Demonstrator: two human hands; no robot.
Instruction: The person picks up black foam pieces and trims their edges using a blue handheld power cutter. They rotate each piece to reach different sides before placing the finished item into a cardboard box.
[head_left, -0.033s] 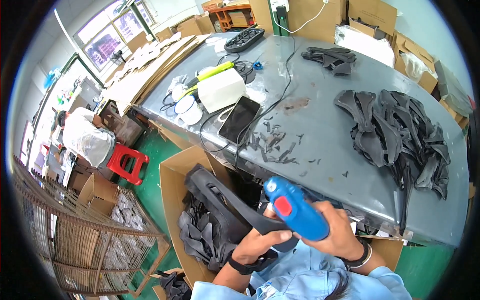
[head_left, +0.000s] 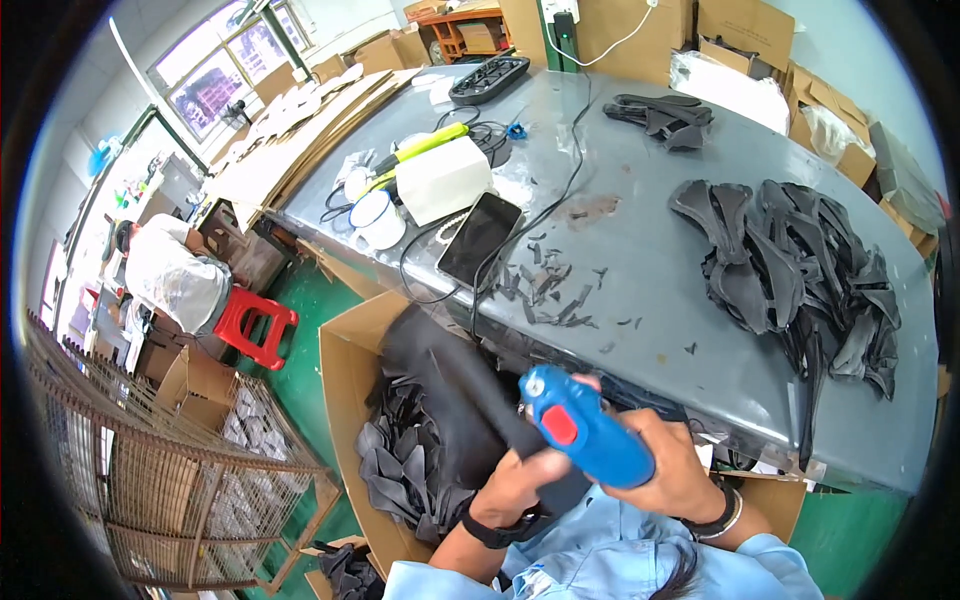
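My left hand (head_left: pixel 515 485) grips a long black padded piece (head_left: pixel 465 370), smeared by motion, which slants up and away over an open cardboard box. The piece resembles a bicycle saddle cover; its lower end lies under my left fingers and thumb. My right hand (head_left: pixel 665 470) is wrapped round a blue handheld tool (head_left: pixel 590 430) with a red button, its rounded nose beside the near end of the piece. Whether tool and piece touch, I cannot tell. Loose black pieces (head_left: pixel 410 465) fill the cardboard box (head_left: pixel 350 420) below.
On the grey table (head_left: pixel 620 260) are a pile of black saddle-shaped pieces (head_left: pixel 790 260), a smaller pile (head_left: pixel 660 120), black scraps (head_left: pixel 545 290), a phone (head_left: pixel 480 240), a white mug (head_left: pixel 377 220) and cables. Left stand a wire cage (head_left: pixel 180 480), a red stool (head_left: pixel 255 325) and a seated person (head_left: pixel 175 275).
The black piece has swung and is now blurred, its far end shifted right and toward the table. My left hand and the blue tool's nose have moved slightly left.
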